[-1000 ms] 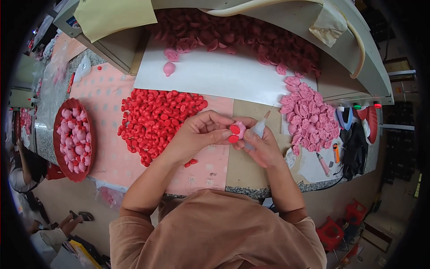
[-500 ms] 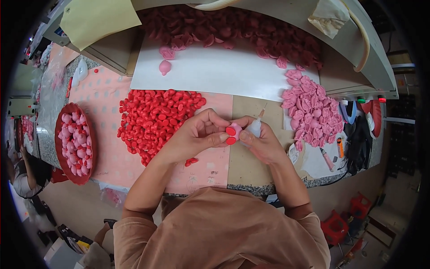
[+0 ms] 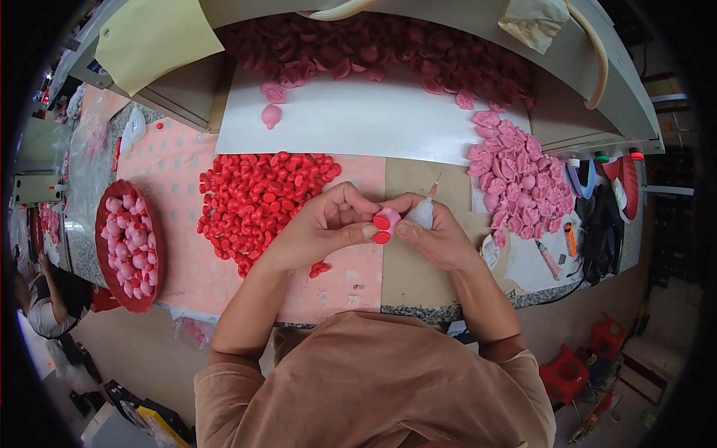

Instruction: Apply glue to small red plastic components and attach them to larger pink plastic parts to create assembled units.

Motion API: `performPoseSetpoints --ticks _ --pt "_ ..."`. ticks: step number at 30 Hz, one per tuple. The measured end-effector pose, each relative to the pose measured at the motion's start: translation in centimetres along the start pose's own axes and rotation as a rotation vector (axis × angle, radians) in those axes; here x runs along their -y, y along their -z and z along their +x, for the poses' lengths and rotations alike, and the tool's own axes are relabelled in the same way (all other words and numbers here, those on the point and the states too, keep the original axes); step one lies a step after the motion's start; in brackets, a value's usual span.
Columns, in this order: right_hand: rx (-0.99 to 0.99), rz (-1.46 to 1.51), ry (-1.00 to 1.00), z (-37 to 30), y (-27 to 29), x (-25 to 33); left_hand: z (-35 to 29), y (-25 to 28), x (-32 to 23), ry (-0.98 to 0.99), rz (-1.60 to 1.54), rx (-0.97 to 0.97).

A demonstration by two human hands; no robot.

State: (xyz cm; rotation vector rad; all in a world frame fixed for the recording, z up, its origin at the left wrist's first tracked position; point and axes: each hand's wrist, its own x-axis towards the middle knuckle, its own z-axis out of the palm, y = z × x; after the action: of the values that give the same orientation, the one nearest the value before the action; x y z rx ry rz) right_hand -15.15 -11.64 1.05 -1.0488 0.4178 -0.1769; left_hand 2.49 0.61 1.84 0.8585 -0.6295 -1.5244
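Observation:
Over the middle of the bench, both my hands meet at a small pink piece with two red oval parts on its front. Thumb and fingers of my left hand pinch it from the left. My right hand steadies its other side with the fingertips. Tucked in that same hand is a translucent squeeze bottle, its needle tip pointing up and away from me. A heap of glossy red parts lies left of my hands. To the right is a pile of pink hollow pieces.
A red basket of pink-and-red pieces stands at the left. More pink pieces lie under a grey overhead housing. A cutter knife and an orange tool rest at right. Another person sits far left.
The view has shifted slightly. My hands keep nearly the same grip, with the pink piece tilted a little differently. A leg at the lower left has gone out of sight.

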Motion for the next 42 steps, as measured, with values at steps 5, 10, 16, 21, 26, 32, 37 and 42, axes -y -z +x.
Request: performPoseSetpoints --ticks 5,10,16,21,26,32,37,42 --pt "0.003 -0.022 0.008 0.0 -0.3 0.3 -0.1 0.0 -0.1 0.022 -0.021 -0.018" --pt "0.008 -0.042 -0.001 0.1 -0.1 0.4 0.0 0.2 -0.1 0.016 0.006 -0.020" --pt "-0.003 -0.049 0.004 0.2 -0.2 0.3 0.0 0.4 -0.1 0.022 0.017 -0.020" --pt "-0.081 -0.111 0.061 0.1 -0.9 0.1 0.0 0.7 0.2 0.034 -0.013 -0.041" --pt "-0.211 -0.161 0.169 0.3 -1.4 0.0 0.3 -1.4 -0.7 0.010 -0.026 -0.212" --pt "-0.255 -0.365 0.412 0.7 -1.6 -0.3 0.7 -2.2 0.9 -0.313 0.105 -0.180" --pt "-0.300 -0.577 0.467 0.7 -1.9 -0.5 0.5 -2.3 1.2 -0.318 0.223 -0.258" --pt "-0.314 -0.633 0.495 0.6 -2.4 -0.4 0.3 -1.8 1.3 -0.290 0.205 -0.268"
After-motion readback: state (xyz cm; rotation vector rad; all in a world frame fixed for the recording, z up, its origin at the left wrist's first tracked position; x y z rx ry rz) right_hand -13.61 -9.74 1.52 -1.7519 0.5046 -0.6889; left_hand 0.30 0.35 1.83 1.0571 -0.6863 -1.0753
